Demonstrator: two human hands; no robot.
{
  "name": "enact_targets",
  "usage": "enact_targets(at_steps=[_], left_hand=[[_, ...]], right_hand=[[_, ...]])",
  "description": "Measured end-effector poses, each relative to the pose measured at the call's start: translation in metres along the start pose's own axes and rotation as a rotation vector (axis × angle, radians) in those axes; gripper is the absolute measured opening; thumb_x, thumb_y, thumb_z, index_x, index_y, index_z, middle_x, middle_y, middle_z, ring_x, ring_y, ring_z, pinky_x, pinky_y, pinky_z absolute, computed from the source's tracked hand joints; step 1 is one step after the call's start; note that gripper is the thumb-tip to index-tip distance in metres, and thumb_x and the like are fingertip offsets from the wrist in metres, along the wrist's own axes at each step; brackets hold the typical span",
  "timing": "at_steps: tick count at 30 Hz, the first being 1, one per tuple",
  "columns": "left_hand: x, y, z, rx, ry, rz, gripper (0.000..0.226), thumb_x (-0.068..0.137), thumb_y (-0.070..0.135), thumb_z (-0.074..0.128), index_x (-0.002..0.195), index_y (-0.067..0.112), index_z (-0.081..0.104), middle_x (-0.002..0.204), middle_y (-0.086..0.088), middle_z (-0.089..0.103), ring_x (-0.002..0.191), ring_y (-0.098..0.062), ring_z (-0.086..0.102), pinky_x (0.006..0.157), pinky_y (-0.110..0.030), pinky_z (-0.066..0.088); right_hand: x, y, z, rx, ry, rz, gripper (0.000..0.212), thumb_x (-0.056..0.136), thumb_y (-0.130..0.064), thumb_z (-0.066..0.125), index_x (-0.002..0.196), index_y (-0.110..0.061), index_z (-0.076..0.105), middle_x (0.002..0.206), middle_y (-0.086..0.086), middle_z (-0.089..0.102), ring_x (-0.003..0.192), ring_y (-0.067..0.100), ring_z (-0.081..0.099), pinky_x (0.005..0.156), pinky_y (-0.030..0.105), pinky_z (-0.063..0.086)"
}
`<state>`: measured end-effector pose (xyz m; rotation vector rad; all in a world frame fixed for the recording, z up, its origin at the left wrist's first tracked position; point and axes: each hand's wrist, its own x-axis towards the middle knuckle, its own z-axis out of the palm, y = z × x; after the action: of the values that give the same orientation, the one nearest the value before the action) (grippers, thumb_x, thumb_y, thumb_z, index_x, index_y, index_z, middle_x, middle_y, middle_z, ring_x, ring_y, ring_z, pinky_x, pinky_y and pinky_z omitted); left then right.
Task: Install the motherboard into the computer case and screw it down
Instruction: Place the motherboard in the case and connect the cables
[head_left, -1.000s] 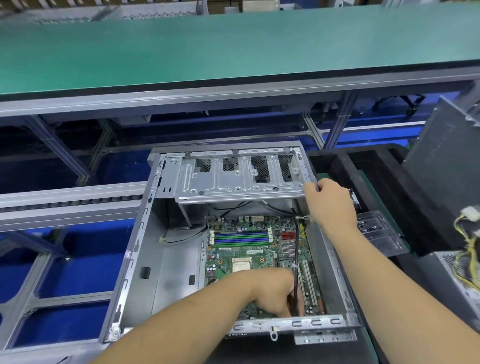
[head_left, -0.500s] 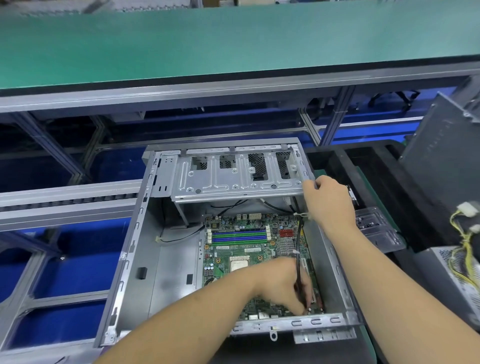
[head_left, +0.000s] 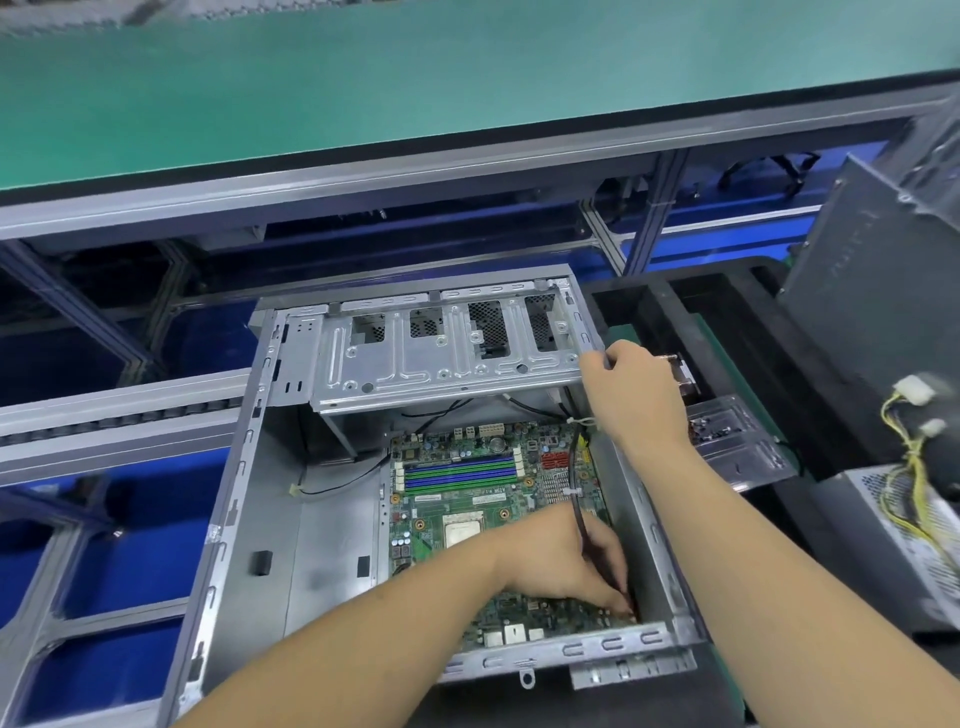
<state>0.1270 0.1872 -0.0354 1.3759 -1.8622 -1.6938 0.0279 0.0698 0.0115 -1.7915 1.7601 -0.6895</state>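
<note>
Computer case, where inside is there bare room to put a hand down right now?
The bare metal floor left of the motherboard, bordered by the case's left wall. Crowded: the right side, where the left hand and black cable sit, and under the drive cage.

Head view: I look forward and down from above the computer case (head_left: 249, 519), close, its open side facing me.
Other views: just this one.

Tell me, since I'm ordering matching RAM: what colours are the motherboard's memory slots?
Alternating blue and green memory slots, clearest in the head view.
</note>
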Motion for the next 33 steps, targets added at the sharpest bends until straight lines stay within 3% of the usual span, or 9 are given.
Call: enact_targets(at_steps=[3,6,9,14,17,22,33], left_hand=[[0.006,-0.004,0.0,0.052,0.109,-0.015,0.014,0.077,0.007,0.077,0.089,0.014,0.075,0.08,0.008,0.07,0.069,0.0,0.061,0.071,-0.019,0.055],[0.013,-0.007,0.002,0.109,0.143,-0.03,0.018,0.076,0.009,0.075,0.091,0.018,0.077,0.089,0.005,0.074,0.069,0.003,0.061,0.065,-0.008,0.05],[0.018,-0.011,0.004,0.136,0.16,-0.034,0.011,0.077,0.011,0.077,0.087,0.015,0.078,0.089,0.003,0.074,0.068,0.001,0.061,0.06,-0.007,0.048],[0.022,-0.011,0.01,0.117,0.212,-0.011,0.008,0.08,0.014,0.08,0.086,0.01,0.078,0.087,-0.003,0.074,0.071,-0.008,0.064,0.065,-0.018,0.053],[0.023,-0.011,0.015,0.18,0.202,0.025,0.01,0.081,0.016,0.08,0.086,0.008,0.078,0.086,-0.003,0.075,0.072,-0.008,0.064,0.066,-0.016,0.05],[0.024,-0.014,0.016,0.254,0.202,0.024,0.009,0.08,0.016,0.081,0.086,0.009,0.079,0.086,-0.002,0.075,0.079,-0.014,0.069,0.077,-0.03,0.057],[0.023,-0.014,0.02,0.225,0.177,-0.002,0.011,0.081,0.017,0.08,0.088,0.009,0.079,0.089,-0.003,0.076,0.084,-0.017,0.07,0.082,-0.036,0.057]], right_hand=[[0.001,0.0,0.0,0.005,0.002,-0.001,0.03,0.096,-0.03,0.045,0.072,-0.011,0.046,0.07,0.007,0.053,0.064,0.026,0.046,0.059,0.036,0.039],[0.001,0.001,0.001,0.006,0.002,-0.001,0.03,0.095,-0.03,0.046,0.071,-0.013,0.043,0.068,0.006,0.049,0.062,0.024,0.043,0.056,0.034,0.036],[0.001,0.001,0.001,0.003,0.007,-0.002,0.03,0.095,-0.03,0.046,0.07,-0.013,0.042,0.067,0.005,0.048,0.061,0.023,0.042,0.055,0.033,0.036],[0.002,0.002,0.002,0.002,0.003,-0.007,0.03,0.096,-0.031,0.045,0.071,-0.012,0.044,0.068,0.005,0.05,0.06,0.022,0.043,0.054,0.032,0.035],[0.002,0.002,0.002,0.004,0.001,-0.008,0.031,0.096,-0.031,0.045,0.071,-0.014,0.044,0.069,0.004,0.051,0.06,0.022,0.044,0.054,0.032,0.034],[0.002,0.003,0.003,0.014,0.007,-0.001,0.031,0.095,-0.031,0.045,0.069,-0.015,0.042,0.067,0.003,0.049,0.057,0.021,0.042,0.053,0.031,0.032],[0.003,0.004,0.003,0.021,0.009,-0.019,0.032,0.096,-0.032,0.045,0.068,-0.018,0.04,0.067,0.002,0.048,0.058,0.02,0.043,0.053,0.031,0.033]])
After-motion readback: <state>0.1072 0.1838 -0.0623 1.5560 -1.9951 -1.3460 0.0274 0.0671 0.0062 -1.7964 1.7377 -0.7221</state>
